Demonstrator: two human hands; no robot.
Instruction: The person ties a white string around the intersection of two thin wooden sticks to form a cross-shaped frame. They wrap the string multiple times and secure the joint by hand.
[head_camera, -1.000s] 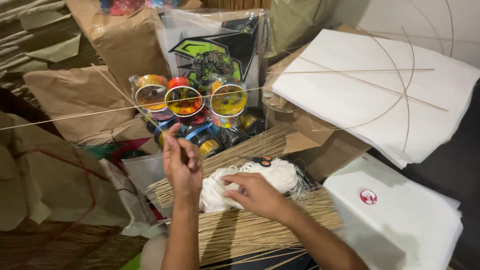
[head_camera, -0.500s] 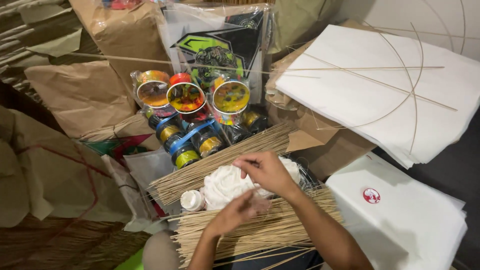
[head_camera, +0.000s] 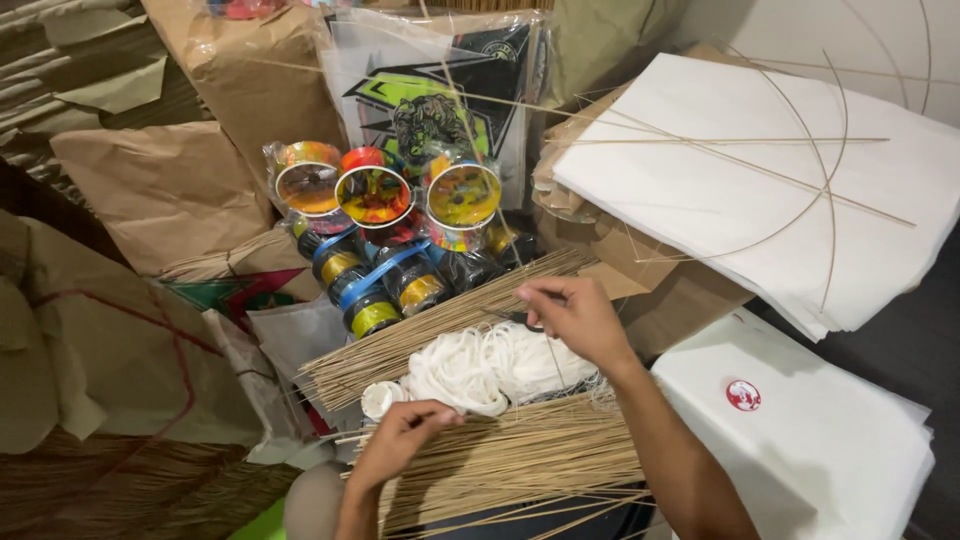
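Now, string: white tangle (head_camera: 490, 365) lies between your hands, atop stick bundles (head_camera: 520, 465).
Left hand (head_camera: 400, 440): fingers pinch tangle's near-left edge.
Right hand (head_camera: 570, 315): fingers pinch a strand at its far-right edge.
Stick axis: left-right.

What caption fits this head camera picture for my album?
Two bare hands, left hand and right hand, work a white string bundle over thin bamboo sticks.

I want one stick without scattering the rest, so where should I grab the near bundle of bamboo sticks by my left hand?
Probably at the loose tips on the left end of the bamboo stick bundle, beside the left hand. There the sticks fan apart and jut past the pile, so one can be pinched singly and drawn out leftward along its length.
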